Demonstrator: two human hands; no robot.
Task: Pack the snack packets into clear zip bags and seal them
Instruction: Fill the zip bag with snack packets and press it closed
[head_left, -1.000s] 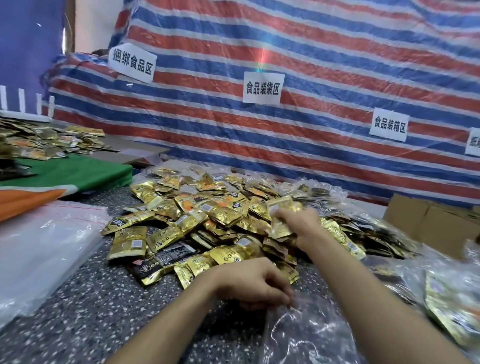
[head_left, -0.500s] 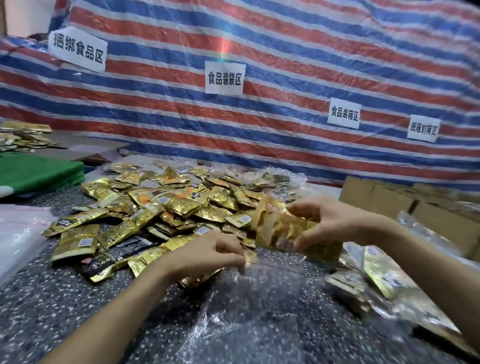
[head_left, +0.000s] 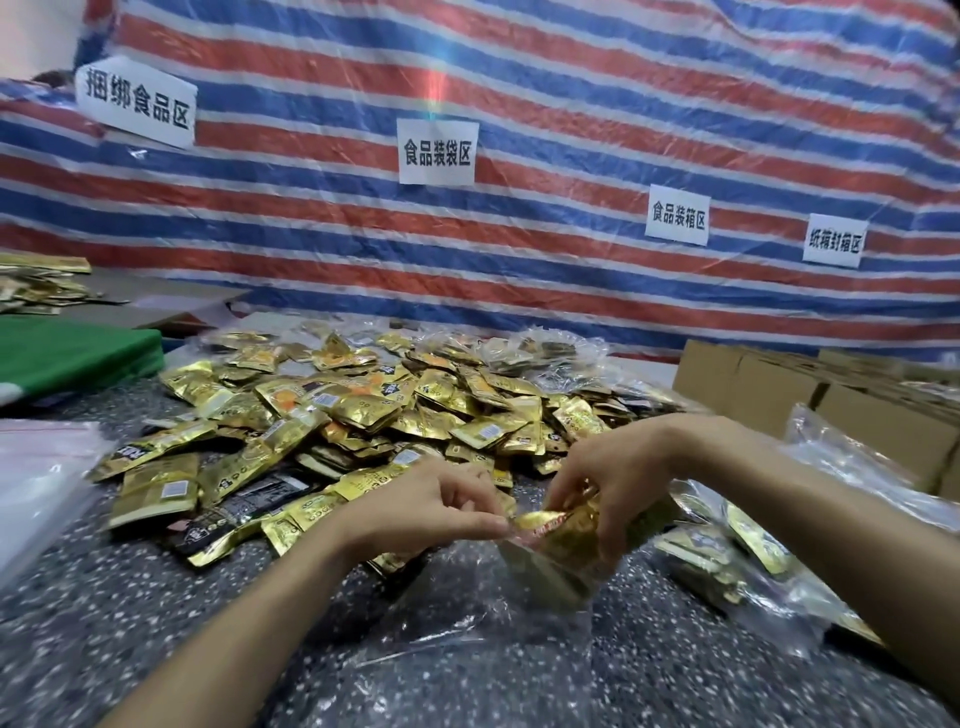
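A clear zip bag (head_left: 483, 618) lies on the speckled table (head_left: 104, 623) in front of me, its mouth lifted. My left hand (head_left: 431, 509) pinches the bag's rim. My right hand (head_left: 613, 478) grips a bunch of gold snack packets (head_left: 561, 540) and holds them partway inside the bag's mouth. Behind my hands spreads a big pile of loose gold packets (head_left: 363, 410), with a few black ones at its front.
Filled clear bags (head_left: 737, 561) lie at the right. Cardboard boxes (head_left: 810, 395) stand at the back right. A stack of flat clear zip bags (head_left: 36, 478) lies at the left, a green cloth (head_left: 67, 353) beyond it. A striped tarp (head_left: 519, 234) with paper signs closes the back.
My right hand has brought the gold packets down from above the pile into the mouth of the bag. My left hand lifted the bag's rim toward it.
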